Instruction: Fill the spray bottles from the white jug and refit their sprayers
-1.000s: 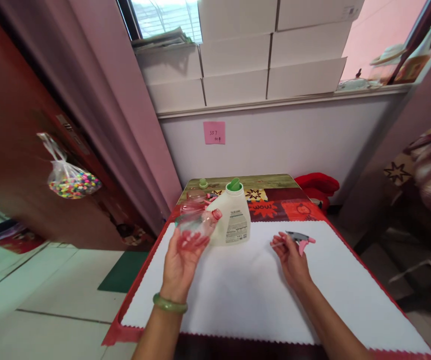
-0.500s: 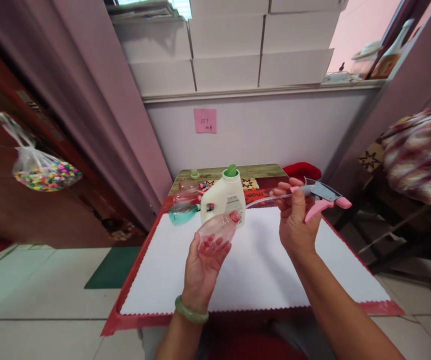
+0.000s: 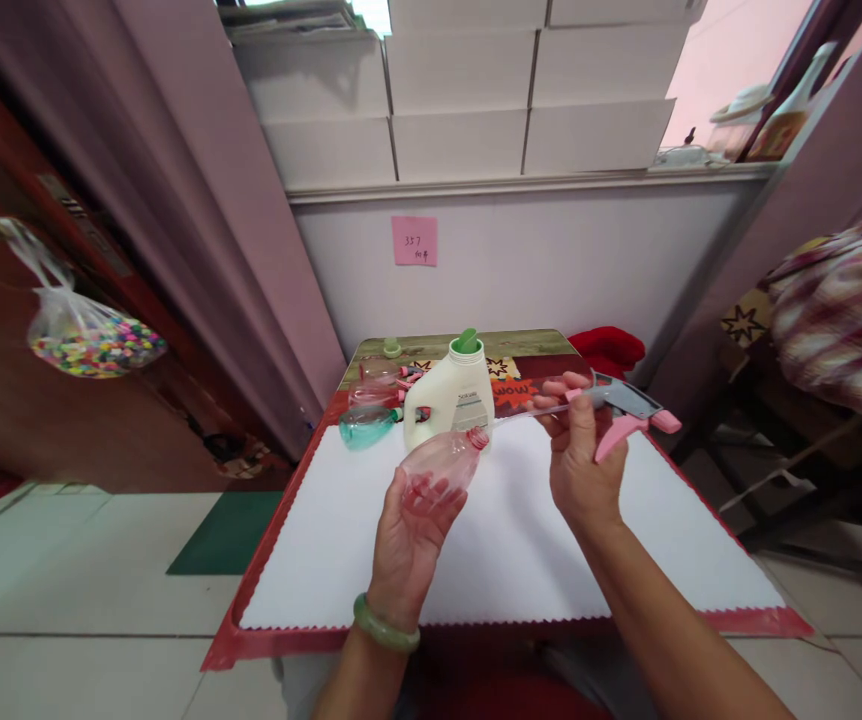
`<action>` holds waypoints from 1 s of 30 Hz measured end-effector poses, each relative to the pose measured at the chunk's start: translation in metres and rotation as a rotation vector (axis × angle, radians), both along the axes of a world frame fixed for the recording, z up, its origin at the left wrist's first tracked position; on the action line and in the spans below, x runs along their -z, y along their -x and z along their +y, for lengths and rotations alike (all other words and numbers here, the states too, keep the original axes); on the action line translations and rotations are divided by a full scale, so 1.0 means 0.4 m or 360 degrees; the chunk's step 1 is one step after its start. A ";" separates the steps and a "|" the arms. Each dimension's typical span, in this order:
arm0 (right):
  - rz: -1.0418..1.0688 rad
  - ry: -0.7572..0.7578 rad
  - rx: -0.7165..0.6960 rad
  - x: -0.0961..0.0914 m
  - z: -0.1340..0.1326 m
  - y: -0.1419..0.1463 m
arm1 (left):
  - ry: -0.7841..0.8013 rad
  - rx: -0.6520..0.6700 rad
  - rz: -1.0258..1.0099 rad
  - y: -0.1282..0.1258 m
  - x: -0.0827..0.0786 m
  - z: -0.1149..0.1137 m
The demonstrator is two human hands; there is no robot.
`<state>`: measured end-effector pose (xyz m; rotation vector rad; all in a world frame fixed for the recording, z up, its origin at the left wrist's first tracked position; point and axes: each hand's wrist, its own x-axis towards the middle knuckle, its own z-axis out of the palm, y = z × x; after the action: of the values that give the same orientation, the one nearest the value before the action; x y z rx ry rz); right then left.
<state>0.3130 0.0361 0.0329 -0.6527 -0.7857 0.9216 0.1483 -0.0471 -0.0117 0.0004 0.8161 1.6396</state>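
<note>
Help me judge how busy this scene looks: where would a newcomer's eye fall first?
Probably on the see-through pink bottle in the left hand and the pink-and-grey spray head in the right hand, both above the white mat. Just behind the bottle stands a white jug with a green piece in its mouth. At the picture's left, a clear bag of many-coloured bits hangs by the brown door.
</note>
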 end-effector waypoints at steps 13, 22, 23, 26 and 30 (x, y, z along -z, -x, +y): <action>-0.0257 0.0075 -0.0718 0.088 -0.029 0.056 | -0.0172 0.0075 0.0178 -0.048 -0.031 -0.012; -0.0019 -0.0012 -0.0890 0.081 -0.011 0.031 | -0.0100 0.0373 0.0142 -0.075 -0.014 -0.038; 0.0012 -0.0021 -0.0893 0.078 -0.011 0.032 | -0.0076 0.0410 0.0140 -0.076 -0.011 -0.041; 0.0077 -0.0026 -0.0873 0.072 -0.017 0.033 | -0.0066 0.0457 0.0102 -0.079 -0.014 -0.049; 0.0034 -0.0071 -0.0856 0.066 -0.034 0.030 | -0.0076 0.0431 0.0036 -0.083 -0.040 -0.061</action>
<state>0.3008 0.0225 0.0066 -0.3931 -0.9818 1.3905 0.1817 -0.0715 0.0045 0.1572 0.7585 1.4045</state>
